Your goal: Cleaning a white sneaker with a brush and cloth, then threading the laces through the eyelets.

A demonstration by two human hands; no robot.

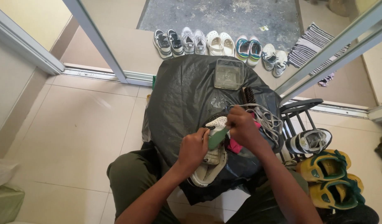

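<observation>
1. So, both hands are busy over a white sneaker (211, 159) lying on a black plastic sheet (182, 99) spread across the person's lap. My guess is the sheet is there to keep dirt and drips off the trousers.

2. Left hand (194, 146) is closed around the side of the sneaker, pinning it down so it doesn't slide about.

3. Right hand (242, 126) is curled tight around a green handled tool (217, 138), with the end of it pressed against the shoe right between the two hands. Can't see the working end, so I can't tell if it's a brush or what.

4. Just under the right hand there's a pink cloth (235, 146), and grey laces (269, 118) are piled just beyond that hand, pulled out of the shoe, probably to get them out of the way.

5. Farther out past both hands sit a dark brush (249, 96) and a clear square container (228, 74), near enough to grab.

6. Well beyond the sheet, a row of shoes (218, 45) lines the doorway. Off to the right-hand side, yellow-green sandals (330, 178) and a striped sneaker (309, 141) wait by a black rack (299, 108).
</observation>
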